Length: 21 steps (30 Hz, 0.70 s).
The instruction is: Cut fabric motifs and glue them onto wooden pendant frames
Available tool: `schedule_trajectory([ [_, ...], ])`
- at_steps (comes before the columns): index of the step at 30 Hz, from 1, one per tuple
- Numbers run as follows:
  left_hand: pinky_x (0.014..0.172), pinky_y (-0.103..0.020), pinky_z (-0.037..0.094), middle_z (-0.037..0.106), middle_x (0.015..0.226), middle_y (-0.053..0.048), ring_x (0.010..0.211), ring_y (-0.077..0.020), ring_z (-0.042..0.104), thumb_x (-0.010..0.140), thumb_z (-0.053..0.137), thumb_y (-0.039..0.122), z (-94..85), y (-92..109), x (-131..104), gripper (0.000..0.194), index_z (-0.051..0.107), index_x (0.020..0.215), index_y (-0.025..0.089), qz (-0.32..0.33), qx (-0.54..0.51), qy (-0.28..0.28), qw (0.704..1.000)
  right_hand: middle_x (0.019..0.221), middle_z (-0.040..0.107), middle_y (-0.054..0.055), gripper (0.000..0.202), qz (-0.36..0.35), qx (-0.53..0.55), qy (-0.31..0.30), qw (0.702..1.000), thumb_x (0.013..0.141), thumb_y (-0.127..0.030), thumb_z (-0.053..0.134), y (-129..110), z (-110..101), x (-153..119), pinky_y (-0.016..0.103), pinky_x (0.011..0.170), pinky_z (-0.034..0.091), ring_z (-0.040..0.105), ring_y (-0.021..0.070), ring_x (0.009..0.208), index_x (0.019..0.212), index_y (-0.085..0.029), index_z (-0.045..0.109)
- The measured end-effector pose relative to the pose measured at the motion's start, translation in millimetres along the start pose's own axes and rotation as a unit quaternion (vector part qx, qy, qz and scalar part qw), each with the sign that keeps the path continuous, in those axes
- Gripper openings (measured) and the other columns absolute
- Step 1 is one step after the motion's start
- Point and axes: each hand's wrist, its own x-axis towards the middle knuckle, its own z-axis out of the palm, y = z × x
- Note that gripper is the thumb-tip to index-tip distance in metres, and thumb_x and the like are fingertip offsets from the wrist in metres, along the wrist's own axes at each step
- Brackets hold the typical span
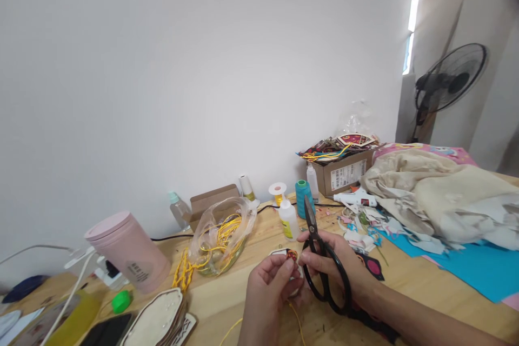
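My left hand point(267, 289) is closed, its fingertips pinching a small pale-edged ornament point(292, 254) with a red and orange pattern. Much of that ornament is hidden behind my fingers. A yellow cord point(298, 316) hangs below it toward the table's front edge. In my right hand point(344, 262) are black-handled scissors point(311, 224), blades pointing up and pressed together. The right fingertips are close beside the ornament. Just beyond my hands stand a white glue bottle point(288, 223) and a teal thread spool point(303, 200). Under my right wrist lies a dark piece with a magenta spot point(373, 265).
A plastic bag of yellow cord point(223, 235), a pink canister point(130, 251) and stacked wooden plaques point(156, 316) occupy the left. At the right are a filled cardboard box point(347, 173), a glue gun point(357, 198), paper scraps, cream fabric point(446, 189) and blue sheets point(478, 275).
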Motion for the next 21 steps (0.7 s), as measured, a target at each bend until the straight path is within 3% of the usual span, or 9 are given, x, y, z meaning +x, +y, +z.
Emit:
schedule_trajectory([
  [9,0.056,-0.022,0.047,0.063,0.060,-0.004,0.056,-0.0102,0.057,0.065,0.065,0.020,2.3,8,-6,0.011,0.066,0.064,0.009,0.003,-0.036,-0.001,0.999,0.077,0.064,0.006,0.048,-0.070,0.011,-0.044,0.996,0.059,-0.050,0.066,1,-6,-2,0.029,0.051,0.045,0.057,0.0161,0.056,0.092,-0.018,0.050],
  [18,0.057,-0.021,0.046,0.063,0.061,-0.002,0.058,-0.0100,0.057,0.065,0.065,0.024,-4.0,7,-2,0.012,0.065,0.066,0.012,0.010,0.007,0.015,1.000,0.076,0.066,0.007,0.046,-0.089,0.026,-0.028,0.995,0.061,-0.049,0.066,-7,-9,0,0.034,0.072,0.044,0.060,0.0206,0.073,0.092,-0.018,0.049],
  [21,0.047,-0.018,0.043,0.060,0.051,-0.001,0.048,-0.0088,0.054,0.063,0.066,0.029,-12.7,5,4,0.018,0.064,0.061,0.011,0.010,0.054,0.032,0.998,0.075,0.066,0.006,0.046,-0.066,0.046,-0.052,0.995,0.064,-0.050,0.063,-1,-9,0,0.032,0.063,0.046,0.060,0.0184,0.063,0.094,-0.018,0.049],
])
